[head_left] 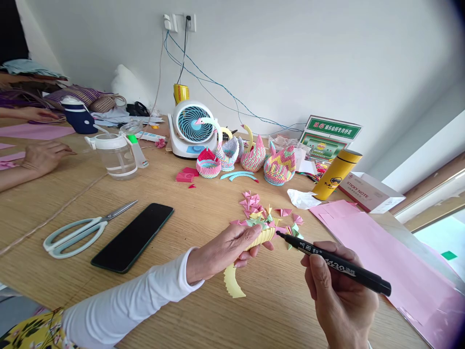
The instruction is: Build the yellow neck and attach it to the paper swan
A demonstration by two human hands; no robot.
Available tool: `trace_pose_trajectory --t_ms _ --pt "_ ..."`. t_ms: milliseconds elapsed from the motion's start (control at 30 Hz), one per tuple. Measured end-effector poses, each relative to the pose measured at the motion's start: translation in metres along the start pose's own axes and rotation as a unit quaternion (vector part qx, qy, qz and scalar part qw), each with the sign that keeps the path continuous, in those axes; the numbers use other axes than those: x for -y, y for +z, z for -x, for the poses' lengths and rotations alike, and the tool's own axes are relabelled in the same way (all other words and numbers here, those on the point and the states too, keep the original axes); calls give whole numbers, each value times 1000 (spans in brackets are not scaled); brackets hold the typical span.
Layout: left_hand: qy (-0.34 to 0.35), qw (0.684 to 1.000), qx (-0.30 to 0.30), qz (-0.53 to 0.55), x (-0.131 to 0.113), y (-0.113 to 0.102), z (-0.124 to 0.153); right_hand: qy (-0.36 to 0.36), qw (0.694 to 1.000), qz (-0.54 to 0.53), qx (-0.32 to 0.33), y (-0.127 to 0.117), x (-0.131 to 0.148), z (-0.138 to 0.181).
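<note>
My left hand [236,245] is closed round a curved yellow neck of interlocked folded paper [234,283], whose lower end hangs below my fingers. A pinkish bit shows at its upper end. My right hand [337,286] grips a black marker [334,261] like a pen. The marker's dark tip points left, very close to the upper end of the yellow neck; whether they touch I cannot tell. Just beyond my left hand lies a loose pile of small folded paper triangles [252,203] in pink, yellow and green.
White-handled scissors [78,237] and a phone [134,237] lie left. Behind are a water jug [116,157], a fan [194,128] and several paper swans [279,167]. A yellow bottle [336,174], a box [370,194] and pink sheets [392,261] lie right. Another person's hand [45,157] rests far left.
</note>
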State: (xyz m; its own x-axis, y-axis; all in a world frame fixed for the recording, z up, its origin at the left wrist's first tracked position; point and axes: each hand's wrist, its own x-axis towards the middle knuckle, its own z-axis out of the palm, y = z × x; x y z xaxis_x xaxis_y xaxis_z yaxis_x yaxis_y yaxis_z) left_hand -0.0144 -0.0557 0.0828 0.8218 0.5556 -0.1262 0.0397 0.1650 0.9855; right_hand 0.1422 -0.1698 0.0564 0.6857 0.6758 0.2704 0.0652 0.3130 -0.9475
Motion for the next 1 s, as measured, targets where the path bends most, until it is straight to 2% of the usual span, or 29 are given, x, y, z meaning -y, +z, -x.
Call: trace_pose_trajectory --t_ms 433,733,1000 --pt "0 1000 7 -8 3 -3 -1 -9 1000 -1 0 0 0 0" --pt "6 1000 -3 -10 3 -1 -2 17 1000 4 -5 1 2 1" --pt "9 1000 0 -1 3 -2 -2 -3 1000 -12 -7 0 0 0"
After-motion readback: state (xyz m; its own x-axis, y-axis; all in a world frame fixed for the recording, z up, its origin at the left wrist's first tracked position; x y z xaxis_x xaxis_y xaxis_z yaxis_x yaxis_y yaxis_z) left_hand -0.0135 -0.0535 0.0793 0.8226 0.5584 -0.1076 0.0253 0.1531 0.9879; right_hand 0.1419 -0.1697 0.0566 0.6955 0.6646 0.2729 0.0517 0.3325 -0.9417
